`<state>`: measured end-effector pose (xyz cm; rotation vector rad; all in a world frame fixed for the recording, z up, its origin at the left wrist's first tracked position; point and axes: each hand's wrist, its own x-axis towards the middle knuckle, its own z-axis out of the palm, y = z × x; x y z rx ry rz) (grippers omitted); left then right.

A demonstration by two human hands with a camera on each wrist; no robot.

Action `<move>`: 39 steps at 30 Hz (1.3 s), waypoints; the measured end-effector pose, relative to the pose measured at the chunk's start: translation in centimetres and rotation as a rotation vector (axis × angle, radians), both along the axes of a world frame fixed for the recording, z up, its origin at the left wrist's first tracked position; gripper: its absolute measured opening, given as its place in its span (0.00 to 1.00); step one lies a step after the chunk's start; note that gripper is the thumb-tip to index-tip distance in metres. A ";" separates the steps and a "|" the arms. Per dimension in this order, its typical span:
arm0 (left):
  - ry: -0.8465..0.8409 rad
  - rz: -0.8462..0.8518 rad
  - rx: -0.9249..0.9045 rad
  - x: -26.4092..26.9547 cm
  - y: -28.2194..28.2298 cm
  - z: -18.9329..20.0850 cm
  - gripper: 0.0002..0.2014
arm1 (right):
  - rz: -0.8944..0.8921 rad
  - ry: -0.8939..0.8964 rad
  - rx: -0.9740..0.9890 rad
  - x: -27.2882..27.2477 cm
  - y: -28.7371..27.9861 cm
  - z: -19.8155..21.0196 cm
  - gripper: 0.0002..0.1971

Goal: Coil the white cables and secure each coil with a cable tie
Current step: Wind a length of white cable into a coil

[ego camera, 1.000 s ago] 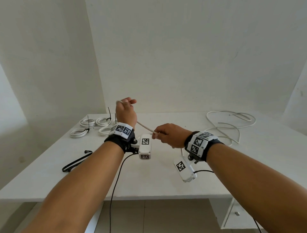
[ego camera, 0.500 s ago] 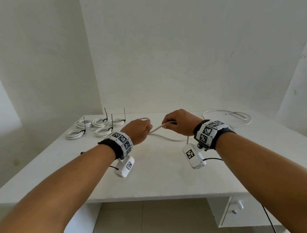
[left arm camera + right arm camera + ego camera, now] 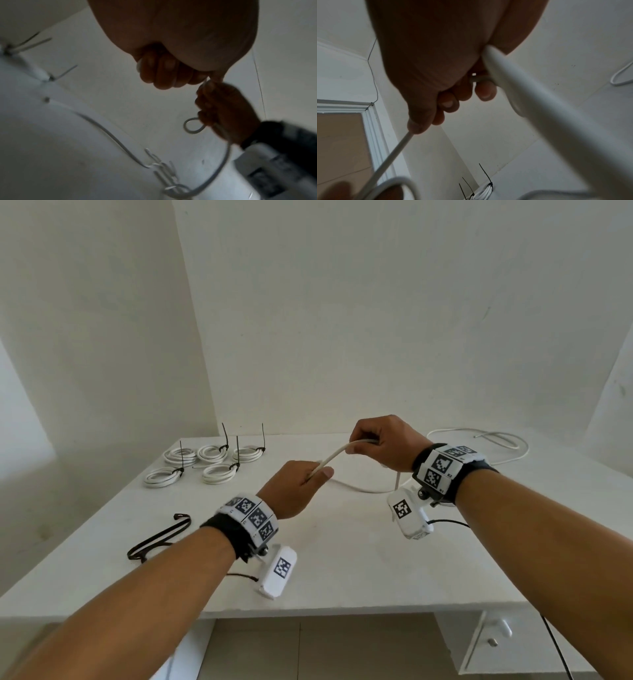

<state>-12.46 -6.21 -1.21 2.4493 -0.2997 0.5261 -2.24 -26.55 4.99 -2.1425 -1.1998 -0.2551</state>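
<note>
1. White cable (image 3: 334, 455) spans mid-frame between both hands: left hand (image 3: 296, 487) pinches one end, right hand (image 3: 383, 445) grips it higher, its slack trailing on the table (image 3: 342, 559).
2. Risk, as I judge it: the springy cable could slip a loose pinch and any loop would unwind.
3. Count: five tied coils (image 3: 209, 462) at upper left; one loose cable (image 3: 493, 441) at right; two black ties (image 3: 159, 539), apparently.

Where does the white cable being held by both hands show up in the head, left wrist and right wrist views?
Head: white cable spans centre, between left hand and right hand.
Left wrist: right of centre, it drops from the right hand and curves downward.
Right wrist: thin diagonal at lower left, running from the right hand's fingertips.
Shared landmark: tied coils with black tie tails.
</note>
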 end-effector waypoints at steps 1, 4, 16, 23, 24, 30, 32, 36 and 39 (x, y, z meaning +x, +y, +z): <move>0.023 -0.003 -0.128 -0.3 -0.4 -0.5 0.26 | 0.003 0.013 0.002 0.1 -0.1 0.2 0.08; 0.168 -0.069 -0.508 -1.4 -1.5 -1.9 0.27 | 0.006 0.027 -0.015 0.5 -0.2 1.0 0.10; 0.129 -0.407 -1.154 -3.6 -5.1 4.7 0.20 | 0.027 0.245 0.160 -1.5 1.9 -2.2 0.20; -0.082 -0.421 -1.271 -2.0 -4.8 7.7 0.17 | 0.080 0.319 -0.004 -3.5 4.5 -2.8 0.16; -0.103 -0.385 -1.302 -1.6 -4.7 7.9 0.18 | 0.082 0.319 -0.045 -3.5 4.7 -2.7 0.15; -0.238 -0.194 -1.482 1.3 -2.9 7.4 0.17 | 0.049 0.240 -0.270 -3.2 5.2 -1.8 0.14; -0.272 -0.147 -1.509 2.1 -2.6 7.2 0.17 | 0.028 0.233 -0.315 -3.1 5.0 -1.7 0.15; -0.324 -0.052 -1.439 3.1 -2.3 6.4 0.17 | -0.027 0.235 -0.383 -3.2 4.4 -1.8 0.09; -0.328 0.073 -1.004 3.8 -2.1 5.2 0.16 | 0.000 0.235 -0.418 -3.7 4.2 -1.9 0.04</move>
